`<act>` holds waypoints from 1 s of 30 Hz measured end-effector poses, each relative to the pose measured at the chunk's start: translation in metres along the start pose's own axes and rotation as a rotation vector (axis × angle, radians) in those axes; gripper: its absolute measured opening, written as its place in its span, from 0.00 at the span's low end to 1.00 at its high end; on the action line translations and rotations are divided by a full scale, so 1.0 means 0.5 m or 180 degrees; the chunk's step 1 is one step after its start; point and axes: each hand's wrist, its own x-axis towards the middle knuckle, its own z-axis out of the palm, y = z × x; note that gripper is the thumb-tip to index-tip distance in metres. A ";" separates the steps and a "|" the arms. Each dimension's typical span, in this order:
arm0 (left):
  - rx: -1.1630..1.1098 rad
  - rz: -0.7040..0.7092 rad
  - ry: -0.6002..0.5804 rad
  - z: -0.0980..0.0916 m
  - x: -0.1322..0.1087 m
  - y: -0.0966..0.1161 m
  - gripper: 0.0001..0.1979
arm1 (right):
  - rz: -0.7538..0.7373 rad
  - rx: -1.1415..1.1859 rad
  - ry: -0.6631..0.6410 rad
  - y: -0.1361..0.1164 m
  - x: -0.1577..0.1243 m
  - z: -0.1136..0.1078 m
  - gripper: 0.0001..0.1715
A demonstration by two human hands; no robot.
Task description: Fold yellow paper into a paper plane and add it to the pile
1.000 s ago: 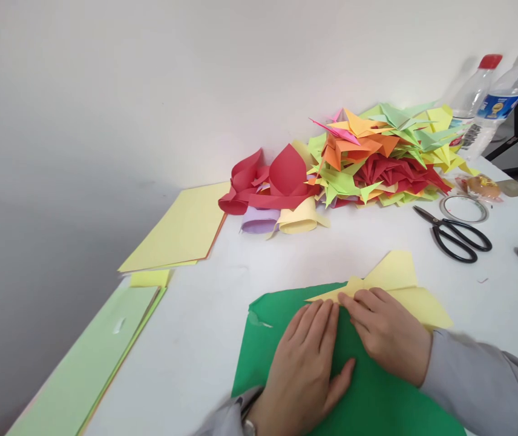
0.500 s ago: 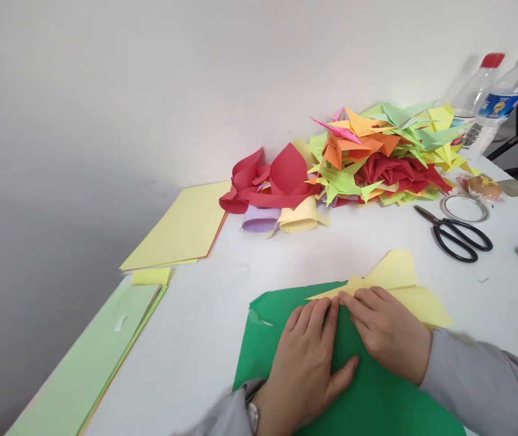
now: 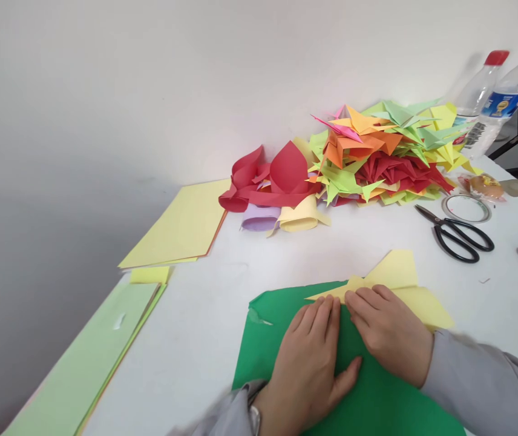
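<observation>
A folded pale yellow paper (image 3: 399,269) with a pointed left end and two wide flaps at the right lies across the far edge of a green sheet (image 3: 281,297). My left hand (image 3: 308,357) rests on the green sheet, its fingers stretched out and thumb apart, fingertips pressing the lower edge of the yellow paper near its point. Just to the right, my right hand (image 3: 386,330) has its fingers bent and pressed together on the yellow paper's middle. The thumb of that hand is hidden beneath it.
Folded paper cranes (image 3: 377,157) pile up by the wall, beside red curled paper pieces (image 3: 288,172). Black-handled scissors (image 3: 461,233), a tape roll (image 3: 466,208) and plastic bottles (image 3: 497,109) stand or lie at right. Yellow sheets (image 3: 181,224) and green sheets (image 3: 91,345) lie left.
My right fingertips have slid slightly to the right along the yellow paper, away from the left hand, and bent more. The left hand has hardly moved.
</observation>
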 end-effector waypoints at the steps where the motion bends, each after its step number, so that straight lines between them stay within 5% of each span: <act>1: 0.0034 0.0005 0.0003 0.000 0.000 0.001 0.33 | 0.0018 -0.0009 -0.0003 0.000 0.000 -0.001 0.11; 30: 0.0495 0.0054 0.0100 -0.002 -0.011 0.023 0.30 | 0.0103 0.0022 0.0015 -0.001 0.007 -0.010 0.06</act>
